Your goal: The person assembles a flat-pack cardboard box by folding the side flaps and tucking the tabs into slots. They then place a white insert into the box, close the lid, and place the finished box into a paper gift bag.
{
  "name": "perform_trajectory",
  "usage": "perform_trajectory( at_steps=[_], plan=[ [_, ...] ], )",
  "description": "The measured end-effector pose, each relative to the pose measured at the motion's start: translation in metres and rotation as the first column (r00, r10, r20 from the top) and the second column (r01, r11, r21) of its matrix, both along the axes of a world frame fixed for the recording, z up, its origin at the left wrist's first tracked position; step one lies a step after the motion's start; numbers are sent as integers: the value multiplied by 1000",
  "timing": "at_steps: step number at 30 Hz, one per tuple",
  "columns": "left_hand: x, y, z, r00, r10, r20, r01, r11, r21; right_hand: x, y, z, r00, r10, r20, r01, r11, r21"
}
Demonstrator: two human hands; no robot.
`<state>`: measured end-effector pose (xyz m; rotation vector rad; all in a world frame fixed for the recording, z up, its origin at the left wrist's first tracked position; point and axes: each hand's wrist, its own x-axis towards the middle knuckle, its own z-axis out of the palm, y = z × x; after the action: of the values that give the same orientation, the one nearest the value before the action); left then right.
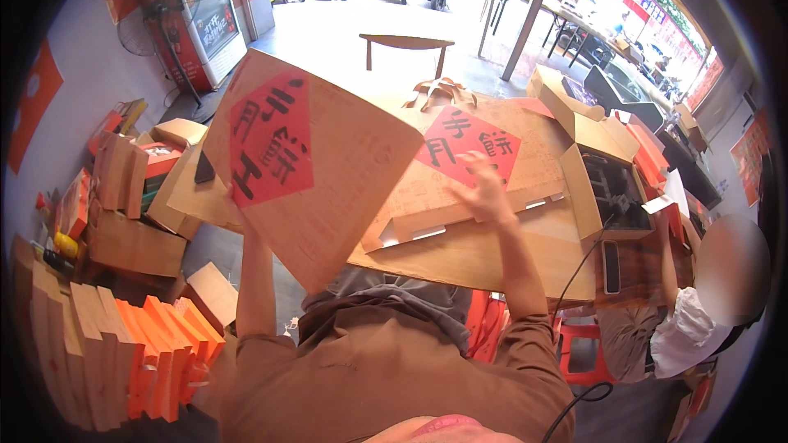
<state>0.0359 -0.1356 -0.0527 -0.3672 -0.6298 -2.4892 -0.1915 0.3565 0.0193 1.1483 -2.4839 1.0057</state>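
Note:
My left hand (pixel 233 199) holds up a flat cardboard box (pixel 353 148) by its left edge. The box is tilted, and most of that hand's fingers are hidden behind it. A red paper diamond (pixel 275 135) with black brush writing is on its face. To the right, a second flat piece of cardboard (pixel 394 209) lies on the wooden table (pixel 542 254), with a similar red diamond (pixel 460 135). Over that diamond's lower part is my right hand (pixel 484 195), fingers spread and holding nothing. Whether it touches the paper I cannot tell.
Right of the table, a person (pixel 669 267) sits near an open carton (pixel 584 176) with dark contents and a phone (pixel 611 267). At the left are piled boxes (pixel 135 238) and upright orange packages (pixel 168 344). A chair (pixel 406 41) stands across the table.

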Motion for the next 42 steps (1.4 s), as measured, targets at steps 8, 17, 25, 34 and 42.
perform_trajectory(
  at_steps=[8, 17, 25, 34, 42],
  plan=[
    [2, 15, 5, 956, 180, 230, -175, 984, -45, 61, -63, -15, 948, 311, -71, -247, 855, 457],
    [-57, -30, 27, 938, 171, 302, -111, 972, -206, -41, 55, -10, 880, -396, -261, 423, 904, 54],
    [-179, -109, -10, 380, 755, 535, -667, 624, -406, -96, 182, -57, 494, -838, -231, 835, 532, -144],
    [-238, -101, -7, 302, 699, 648, -613, 664, -429, -80, 189, -56, 458, -888, -24, 866, 441, 236],
    [-184, -76, -9, 66, 942, 328, -473, 319, -821, -103, 179, -59, 496, -868, -3, 868, 496, -27]
  ],
)
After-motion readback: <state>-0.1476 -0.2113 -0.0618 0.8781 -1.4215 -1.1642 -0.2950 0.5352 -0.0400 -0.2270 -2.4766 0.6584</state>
